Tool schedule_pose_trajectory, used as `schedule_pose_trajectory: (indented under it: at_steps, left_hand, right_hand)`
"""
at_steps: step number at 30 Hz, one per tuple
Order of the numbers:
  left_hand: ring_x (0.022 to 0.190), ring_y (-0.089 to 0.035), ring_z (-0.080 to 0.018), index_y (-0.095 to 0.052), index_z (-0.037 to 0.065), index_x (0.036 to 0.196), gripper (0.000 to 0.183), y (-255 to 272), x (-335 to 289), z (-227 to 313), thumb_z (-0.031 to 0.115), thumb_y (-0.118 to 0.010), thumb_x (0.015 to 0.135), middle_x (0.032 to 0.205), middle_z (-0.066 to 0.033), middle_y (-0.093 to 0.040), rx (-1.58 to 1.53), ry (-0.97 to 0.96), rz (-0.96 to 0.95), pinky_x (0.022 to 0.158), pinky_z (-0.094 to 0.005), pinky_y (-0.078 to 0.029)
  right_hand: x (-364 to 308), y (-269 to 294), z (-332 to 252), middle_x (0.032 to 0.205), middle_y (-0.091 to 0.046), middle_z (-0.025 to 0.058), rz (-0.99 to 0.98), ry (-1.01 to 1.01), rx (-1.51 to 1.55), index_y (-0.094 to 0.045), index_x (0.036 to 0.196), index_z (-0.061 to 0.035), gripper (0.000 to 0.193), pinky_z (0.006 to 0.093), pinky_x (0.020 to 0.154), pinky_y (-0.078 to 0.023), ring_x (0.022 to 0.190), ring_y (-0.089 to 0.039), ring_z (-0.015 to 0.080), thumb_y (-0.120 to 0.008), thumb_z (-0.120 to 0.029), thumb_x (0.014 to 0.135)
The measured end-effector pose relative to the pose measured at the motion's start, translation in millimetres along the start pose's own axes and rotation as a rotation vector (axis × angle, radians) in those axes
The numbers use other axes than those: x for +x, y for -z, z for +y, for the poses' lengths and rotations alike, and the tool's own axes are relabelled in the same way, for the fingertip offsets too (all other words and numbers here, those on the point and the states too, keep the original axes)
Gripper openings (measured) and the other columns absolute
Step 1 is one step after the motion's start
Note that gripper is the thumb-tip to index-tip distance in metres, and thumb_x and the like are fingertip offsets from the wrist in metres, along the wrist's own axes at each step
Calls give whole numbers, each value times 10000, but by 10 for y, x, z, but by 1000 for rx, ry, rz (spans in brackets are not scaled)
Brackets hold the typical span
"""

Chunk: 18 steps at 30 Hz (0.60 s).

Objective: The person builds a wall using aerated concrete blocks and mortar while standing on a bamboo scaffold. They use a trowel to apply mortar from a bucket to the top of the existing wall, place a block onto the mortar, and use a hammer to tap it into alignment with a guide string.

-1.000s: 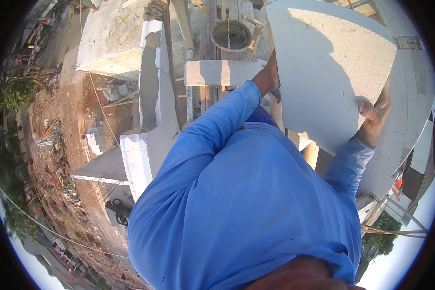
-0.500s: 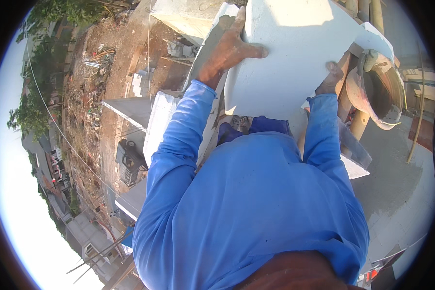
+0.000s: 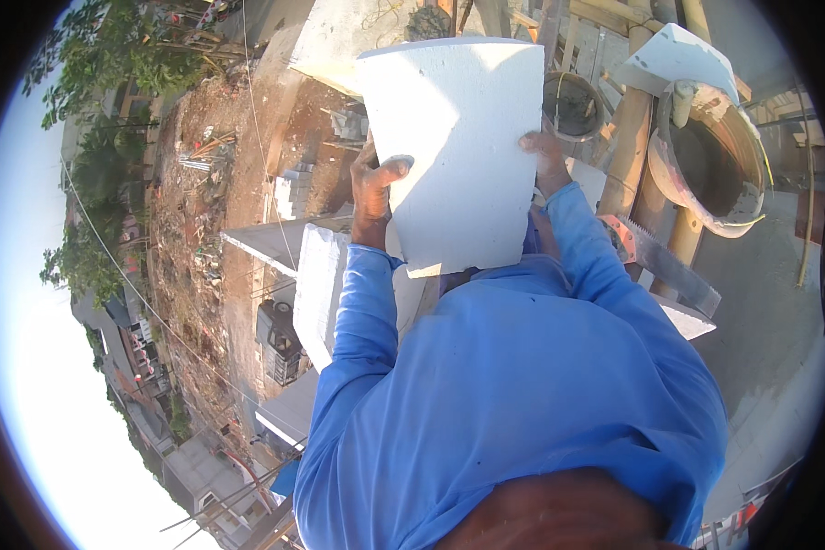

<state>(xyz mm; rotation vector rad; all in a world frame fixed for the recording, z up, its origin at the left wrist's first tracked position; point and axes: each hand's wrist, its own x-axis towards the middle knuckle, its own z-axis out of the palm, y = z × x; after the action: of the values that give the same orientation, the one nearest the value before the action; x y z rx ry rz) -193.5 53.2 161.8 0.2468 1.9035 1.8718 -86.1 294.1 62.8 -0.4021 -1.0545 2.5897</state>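
A large white lightweight concrete block [image 3: 467,165] is held up in front of my chest, its broad face toward me. My left hand [image 3: 374,194] grips its left edge, thumb on the face and the other fingers mostly hidden behind. At the opposite edge my right hand [image 3: 548,163] is closed on the block, its thumb tip at the rim. Right of my right forearm lies a handsaw [image 3: 674,270] with a red-and-white handle.
A mortar-smeared bucket [image 3: 742,206] stands at the right, near wooden poles [image 3: 625,156]. A smaller round bucket [image 3: 588,128] and a white block piece [image 3: 678,57] are farther off. Another white block [image 3: 316,289] stands at left, beside a drop to the dirt ground [image 3: 192,266].
The block has come closer to my body and now sits squarely between both hands. My left hand has moved down toward me. More of the saw and the small bucket shows.
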Motion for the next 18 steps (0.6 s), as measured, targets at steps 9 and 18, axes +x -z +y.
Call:
schedule_pose_trajectory:
  at_steps: [9, 18]
  left_hand:
    - [1078, -520, -254, -290, -53, 1401, 1107, 21, -18, 11, 344, -760, 480, 1172, -150, -549, 57, -7, -108, 906, -348, -433]
    - [995, -600, -249, -440, -89, 1288, 908, -229, 678, 582, 187, -813, 508, 1121, -174, -595, 518, -64, -134, 852, -323, -495]
  right_hand:
    - [10, 273, 236, 906, -599, 73, -74, -58, 62, -477, 1212, -33, 512, 294, 698, -516, 776, -615, 184, -642, -149, 742]
    - [750, -21, 232, 1063, -577, 41, 98, -136, 182, -514, 1177, -60, 442, 324, 837, -490, 978, -564, 162, -585, -371, 869]
